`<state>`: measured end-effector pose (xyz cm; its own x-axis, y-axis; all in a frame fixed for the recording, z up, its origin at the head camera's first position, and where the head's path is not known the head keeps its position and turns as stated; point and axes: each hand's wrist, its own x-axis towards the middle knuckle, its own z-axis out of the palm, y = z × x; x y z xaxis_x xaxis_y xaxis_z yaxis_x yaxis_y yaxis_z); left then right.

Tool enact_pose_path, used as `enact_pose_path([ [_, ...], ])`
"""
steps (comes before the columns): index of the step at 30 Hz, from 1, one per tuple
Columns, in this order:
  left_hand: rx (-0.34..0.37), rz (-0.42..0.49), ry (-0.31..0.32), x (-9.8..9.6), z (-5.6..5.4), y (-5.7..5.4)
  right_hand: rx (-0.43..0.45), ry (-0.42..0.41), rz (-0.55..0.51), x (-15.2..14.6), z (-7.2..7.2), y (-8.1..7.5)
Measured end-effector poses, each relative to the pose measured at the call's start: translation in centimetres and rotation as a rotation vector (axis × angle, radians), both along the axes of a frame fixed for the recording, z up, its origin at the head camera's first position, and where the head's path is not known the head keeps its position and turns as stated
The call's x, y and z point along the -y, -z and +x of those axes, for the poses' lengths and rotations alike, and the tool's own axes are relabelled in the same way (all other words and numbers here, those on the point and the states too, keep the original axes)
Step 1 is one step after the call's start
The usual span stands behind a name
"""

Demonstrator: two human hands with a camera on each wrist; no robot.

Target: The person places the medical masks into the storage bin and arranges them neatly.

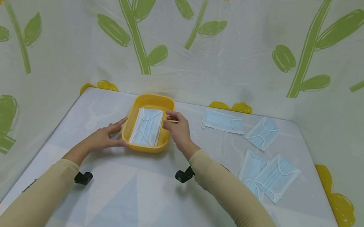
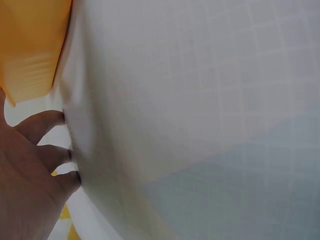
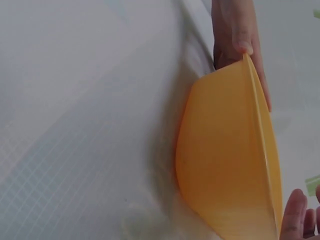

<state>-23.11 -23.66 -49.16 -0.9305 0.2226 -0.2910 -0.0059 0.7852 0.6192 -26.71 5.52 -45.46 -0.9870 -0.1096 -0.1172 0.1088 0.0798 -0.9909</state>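
Plainly, the work in hand is with pale blue pleated face masks. A small stack of masks lies lengthwise inside a yellow plastic tub, toward its left and near sides, at the far left part of the bench. Another 4 lie out to the right: 1 crosswise mask near the far edge, 1 tilted mask just beside it, and nearer, 2 that overlap, the upper mask partly covering the lower mask.

The left hand is at the tub's left side, its fingers straight and spread along the outer wall, with the thumb at the near left corner; it steadies rather than clamps. The right hand is at the tub's right rim, its fingers apart and loosely bent, with nothing seen between them.

Each mask should be very light, soft and floppy, bending or sliding easily if pushed; a pinch at a long edge or corner looks the best hold. The ear loops are thin and could snag or drag a neighbour, above all in the overlapping pair, so they are a poor place to grip. The tub looks stiff yet light, likely to skid on the bench, and is best held by its rim or corner.
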Motion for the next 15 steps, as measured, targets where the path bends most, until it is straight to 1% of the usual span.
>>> enact_pose_path([
  [7, -0.001, 0.007, 0.001, 0.0, 0.0, 0.0, 0.004, 0.017, -0.021, -1.4, -0.2, 0.4],
  [15, 0.004, 0.005, -0.002, 0.0, -0.1, 0.2, -0.006, 0.043, 0.047, -2.3, -0.1, 0.7],
])
